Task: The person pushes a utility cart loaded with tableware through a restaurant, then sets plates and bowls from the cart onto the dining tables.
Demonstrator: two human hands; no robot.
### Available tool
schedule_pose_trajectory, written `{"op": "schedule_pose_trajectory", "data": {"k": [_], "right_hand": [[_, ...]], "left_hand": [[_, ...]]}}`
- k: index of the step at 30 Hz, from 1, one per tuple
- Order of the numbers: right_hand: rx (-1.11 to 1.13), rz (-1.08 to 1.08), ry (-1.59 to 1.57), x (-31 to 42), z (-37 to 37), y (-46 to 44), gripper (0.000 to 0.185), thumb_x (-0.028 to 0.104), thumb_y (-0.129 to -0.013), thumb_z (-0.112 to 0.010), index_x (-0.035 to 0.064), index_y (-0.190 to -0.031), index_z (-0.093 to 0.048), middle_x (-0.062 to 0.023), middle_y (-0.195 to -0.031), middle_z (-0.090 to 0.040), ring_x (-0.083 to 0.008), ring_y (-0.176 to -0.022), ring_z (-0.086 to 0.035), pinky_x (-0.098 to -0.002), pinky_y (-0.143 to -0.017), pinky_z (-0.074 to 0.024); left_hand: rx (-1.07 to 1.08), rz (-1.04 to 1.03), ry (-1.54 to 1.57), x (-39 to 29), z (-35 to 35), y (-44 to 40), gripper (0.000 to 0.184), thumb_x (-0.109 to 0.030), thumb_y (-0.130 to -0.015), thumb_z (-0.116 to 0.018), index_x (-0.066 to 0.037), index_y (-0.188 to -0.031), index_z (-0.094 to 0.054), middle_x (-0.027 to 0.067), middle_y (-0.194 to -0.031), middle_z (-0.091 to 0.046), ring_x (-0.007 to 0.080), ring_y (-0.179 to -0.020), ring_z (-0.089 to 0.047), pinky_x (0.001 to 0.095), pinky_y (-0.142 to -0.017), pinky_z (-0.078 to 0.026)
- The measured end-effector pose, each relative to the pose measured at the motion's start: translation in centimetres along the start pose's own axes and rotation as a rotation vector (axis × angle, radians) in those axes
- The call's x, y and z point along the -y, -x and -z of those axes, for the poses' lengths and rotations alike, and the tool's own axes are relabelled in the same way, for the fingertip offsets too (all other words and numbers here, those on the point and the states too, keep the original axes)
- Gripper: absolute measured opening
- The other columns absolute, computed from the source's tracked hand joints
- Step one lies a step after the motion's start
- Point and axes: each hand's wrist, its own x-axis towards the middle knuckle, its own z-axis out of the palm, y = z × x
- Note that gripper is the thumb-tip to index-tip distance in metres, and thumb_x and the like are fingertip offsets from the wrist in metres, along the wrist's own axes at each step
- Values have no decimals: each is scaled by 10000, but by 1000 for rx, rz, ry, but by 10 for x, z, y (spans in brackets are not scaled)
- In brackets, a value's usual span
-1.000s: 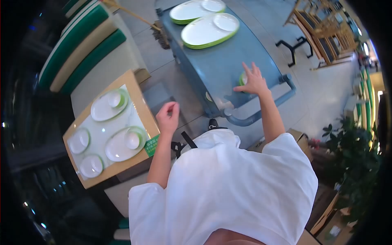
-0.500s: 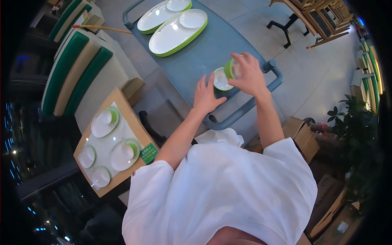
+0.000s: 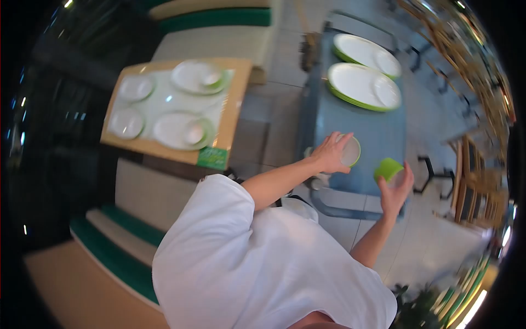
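Over the blue-grey cart (image 3: 361, 131), my left hand (image 3: 330, 153) has its fingers around the side of a white bowl (image 3: 350, 152) with a green rim. To the right, near the cart's edge, my right hand (image 3: 396, 189) grips a green cup (image 3: 388, 169), tilted on its side. Two stacks of oval white plates with green edges, a nearer stack (image 3: 356, 85) and a farther stack (image 3: 361, 50), lie farther up the cart. Whether the bowl touches the cart cannot be made out.
A wooden table (image 3: 241, 98) at the left bears oval plates with cups and two round dishes, with a green card (image 3: 212, 157) at its corner. Bench seats (image 3: 208, 46) flank it. Wooden chairs (image 3: 476, 181) stand at the right, and the cart's handle (image 3: 345, 212) curves near my body.
The view has turned, so the table now appears higher at the left. My left hand has closed on the bowl. My right hand, with the green cup, has moved away from the bowl to the right.
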Motion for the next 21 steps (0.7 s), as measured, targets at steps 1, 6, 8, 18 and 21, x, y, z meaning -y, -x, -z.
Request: {"op": "schedule_pose_trajectory", "data": {"k": [1, 6, 8, 18, 21], "right_hand": [[11, -2, -23, 20, -6, -11, 858, 201, -683, -839, 96, -1476, -527, -188, -1445, -505, -380, -1367, -483, -477, -1151, -383], [242, 207, -142, 107, -102, -55, 856, 177, -671, -820, 84, -1470, -529, -184, -1427, -498, -378, -1369, -477, -476, -1160, -379], [326, 309, -185, 160, -154, -61, 860, 172, -659, -824, 77, -1462, -534, -183, -1425, -501, -380, -1367, -477, -475, -1160, -381], [966, 608, -238, 440, -414, 18, 908, 206, -597, -882, 91, -1438, -560, -233, -1471, -470, -430, -1388, -460, -495, -1160, -409], [1123, 693, -219, 493, -441, 38, 913, 246, -596, -902, 87, -1434, -575, -274, -1493, -439, -460, -1392, -454, -507, -1163, -402]], "left_hand": [[-146, -34, 112, 14, 20, 16, 1181, -408, -620, -926, -93, -1593, -333, 258, -1481, -425, 454, -1372, -448, 525, -1124, -449], [-745, 125, 361, 169, 151, 145, 1183, -295, -610, -975, -12, -1569, -342, 258, -1421, -489, 434, -1347, -474, 506, -1142, -415], [-918, 321, 60, 238, 207, 211, 1187, -272, -615, -976, 11, -1568, -329, 269, -1432, -483, 435, -1334, -476, 504, -1138, -419], [-1163, 895, -46, 516, 506, 333, 1230, -348, -657, -939, -159, -1647, -235, 316, -1557, -322, 488, -1410, -402, 523, -1142, -435], [-1028, 908, -52, 570, 562, 298, 1206, -387, -676, -913, -212, -1653, -227, 313, -1580, -292, 492, -1430, -387, 538, -1122, -458]]}}
